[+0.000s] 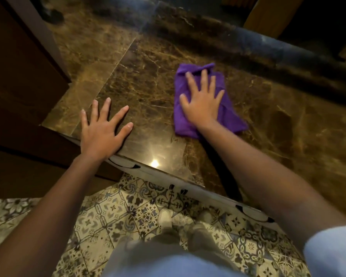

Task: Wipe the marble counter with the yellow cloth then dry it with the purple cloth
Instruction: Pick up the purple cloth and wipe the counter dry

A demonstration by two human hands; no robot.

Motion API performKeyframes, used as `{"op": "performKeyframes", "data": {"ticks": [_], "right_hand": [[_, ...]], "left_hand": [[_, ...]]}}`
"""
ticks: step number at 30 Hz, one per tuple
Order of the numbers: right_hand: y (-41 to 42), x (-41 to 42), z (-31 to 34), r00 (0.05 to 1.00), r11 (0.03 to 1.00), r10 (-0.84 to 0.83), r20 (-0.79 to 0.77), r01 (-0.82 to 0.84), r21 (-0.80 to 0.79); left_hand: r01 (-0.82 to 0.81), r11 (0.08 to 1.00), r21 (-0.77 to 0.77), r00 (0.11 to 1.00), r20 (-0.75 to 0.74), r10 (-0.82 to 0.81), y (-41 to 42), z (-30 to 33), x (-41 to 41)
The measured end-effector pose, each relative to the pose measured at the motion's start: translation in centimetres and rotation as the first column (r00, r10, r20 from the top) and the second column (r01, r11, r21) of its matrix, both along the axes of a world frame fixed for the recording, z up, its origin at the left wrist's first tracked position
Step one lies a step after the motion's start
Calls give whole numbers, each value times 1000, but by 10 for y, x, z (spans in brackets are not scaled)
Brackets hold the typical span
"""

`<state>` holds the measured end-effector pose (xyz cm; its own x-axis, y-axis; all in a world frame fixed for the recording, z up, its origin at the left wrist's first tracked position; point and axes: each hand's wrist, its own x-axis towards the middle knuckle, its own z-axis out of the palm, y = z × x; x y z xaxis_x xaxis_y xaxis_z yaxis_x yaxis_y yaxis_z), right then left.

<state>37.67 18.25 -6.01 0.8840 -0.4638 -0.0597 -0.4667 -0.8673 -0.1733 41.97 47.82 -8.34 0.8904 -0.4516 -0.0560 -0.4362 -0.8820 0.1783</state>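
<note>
The brown marble counter point(148, 80) fills the middle and right of the head view. A folded purple cloth point(231, 116) lies flat on it. My right hand point(203, 100) presses down on the cloth with its fingers spread, palm flat. My left hand point(103, 130) rests flat on the bare marble near the counter's front corner, fingers apart, holding nothing. No yellow cloth is in view.
A dark wooden cabinet point(18, 76) stands left of the counter. A dark raised ledge point(248, 43) runs along the counter's far side. Below the front edge is patterned floor tile point(112, 212) and my feet point(168, 216). A lamp glare point(154, 162) shines near the edge.
</note>
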Motion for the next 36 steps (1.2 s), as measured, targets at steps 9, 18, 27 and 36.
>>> {"op": "performKeyframes", "data": {"ticks": [9,18,27,36], "right_hand": [[10,-191,-16,992,991,129,10,-128,-47],[-116,-63,-5,931,934,-355,-80,358,16],[44,-200,-17,985,985,170,20,-169,-39],[-198,-279,-1,811,816,-577,-94,578,-18]], "left_hand": [[7,1000,17,1000,24,-7,3,-7,5],[-5,1000,14,998,60,4,0,-7,1],[44,998,-44,998,40,-42,-48,7,-20],[238,971,26,971,15,-239,-96,-3,-40]]}}
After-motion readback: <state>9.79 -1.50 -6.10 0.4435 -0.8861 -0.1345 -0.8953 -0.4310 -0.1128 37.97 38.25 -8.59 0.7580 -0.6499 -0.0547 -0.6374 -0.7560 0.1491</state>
